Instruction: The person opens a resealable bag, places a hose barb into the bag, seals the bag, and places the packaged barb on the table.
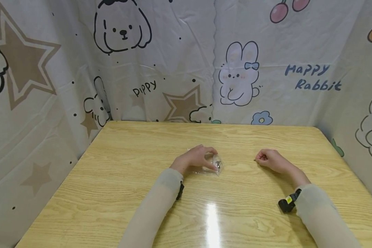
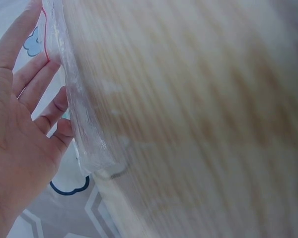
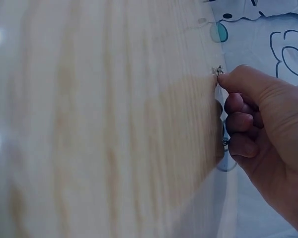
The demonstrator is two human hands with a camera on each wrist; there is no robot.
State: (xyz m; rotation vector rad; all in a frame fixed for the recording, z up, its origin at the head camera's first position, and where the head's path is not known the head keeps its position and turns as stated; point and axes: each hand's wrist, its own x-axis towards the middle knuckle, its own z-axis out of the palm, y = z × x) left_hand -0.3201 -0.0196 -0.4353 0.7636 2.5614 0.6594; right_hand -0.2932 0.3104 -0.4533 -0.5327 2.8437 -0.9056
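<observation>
In the head view my left hand (image 1: 198, 156) holds a clear plastic bag (image 1: 204, 172) at the table, thumb and fingers spread around it. Several small shiny metal pieces (image 1: 218, 164) gather at the bag's right end. A red zip line runs along the bag (image 2: 84, 124) in the left wrist view, where the fingers of the hand (image 2: 25, 114) touch its side. To the right, my right hand (image 1: 272, 161) pinches a tiny metal piece (image 3: 219, 70) at its fingertips, its other fingers curled in. What kind of piece it is I cannot tell.
A wood-grain table (image 1: 127, 206) lies under both hands. Patterned curtains (image 1: 179, 62) with cartoon animals and stars stand behind it and along both sides. On the right wrist sits a black camera (image 1: 287, 204).
</observation>
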